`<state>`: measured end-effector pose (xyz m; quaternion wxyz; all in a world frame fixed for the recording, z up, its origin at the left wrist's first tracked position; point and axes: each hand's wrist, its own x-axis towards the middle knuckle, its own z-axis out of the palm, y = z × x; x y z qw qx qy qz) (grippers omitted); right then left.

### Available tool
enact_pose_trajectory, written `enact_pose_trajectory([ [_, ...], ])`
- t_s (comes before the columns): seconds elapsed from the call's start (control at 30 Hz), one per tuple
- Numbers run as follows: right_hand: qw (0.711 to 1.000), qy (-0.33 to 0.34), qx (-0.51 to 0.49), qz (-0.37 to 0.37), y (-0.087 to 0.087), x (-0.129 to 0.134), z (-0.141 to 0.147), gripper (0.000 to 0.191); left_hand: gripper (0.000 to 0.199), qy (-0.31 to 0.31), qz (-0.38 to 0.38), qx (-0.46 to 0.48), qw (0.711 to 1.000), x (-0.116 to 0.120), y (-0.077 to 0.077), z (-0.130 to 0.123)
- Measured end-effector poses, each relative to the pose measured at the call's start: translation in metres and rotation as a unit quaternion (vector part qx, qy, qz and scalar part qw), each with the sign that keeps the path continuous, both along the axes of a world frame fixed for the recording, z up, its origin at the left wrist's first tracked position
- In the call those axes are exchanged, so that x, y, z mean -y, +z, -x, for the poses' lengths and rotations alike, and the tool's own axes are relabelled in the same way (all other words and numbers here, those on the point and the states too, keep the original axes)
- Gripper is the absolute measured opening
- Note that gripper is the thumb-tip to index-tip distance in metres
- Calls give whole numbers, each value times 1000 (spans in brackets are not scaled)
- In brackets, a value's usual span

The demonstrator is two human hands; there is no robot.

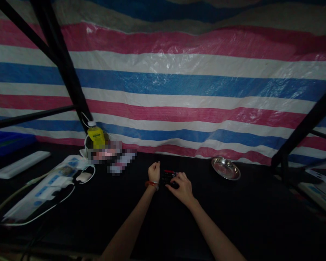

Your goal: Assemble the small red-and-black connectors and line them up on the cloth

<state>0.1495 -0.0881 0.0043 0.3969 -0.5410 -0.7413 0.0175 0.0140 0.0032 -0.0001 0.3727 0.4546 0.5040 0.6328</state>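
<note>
Tarpaulin (179, 85) in red, white and blue stripes fills the whole back, ending where the black surface (103, 221) begins. Dark metal posts (67, 79) slant in front of it on both sides. Along the left lies a white power strip (40, 194) with plugs in it, a white cable (57, 205) looping beside it; past that are a long white bar (21, 165) and a blue tray (5, 146). A shiny round dish (225, 168) sits well off to the right, and a yellow bottle (96, 137) stands to the left, pixelated items (122, 161) crowding its base. The right hand (183, 188) arches over small dark and red items (168, 171) at mid-surface, thumb and fingers bent around them, blocking part of them. The left hand (154, 172) is just beside, fingers curled in, an orange bracelet (151, 184) at its wrist. In this dimness I can't tell whether either hand pinches anything.
</note>
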Motion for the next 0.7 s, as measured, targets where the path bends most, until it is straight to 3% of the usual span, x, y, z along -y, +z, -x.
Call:
enact_pose_trajectory([
  [0.37,1000,-5,8,16,4,13,5,16,45,-45,32,-15,998,22,7,8],
  [0.53,998,-43,-20,35,2,14,4,18,47,-50,41,-6,998,23,10,8],
  [0.7,998,-32,-12,47,-1,14,3,12,48,-55,41,-2,998,22,9,9],
])
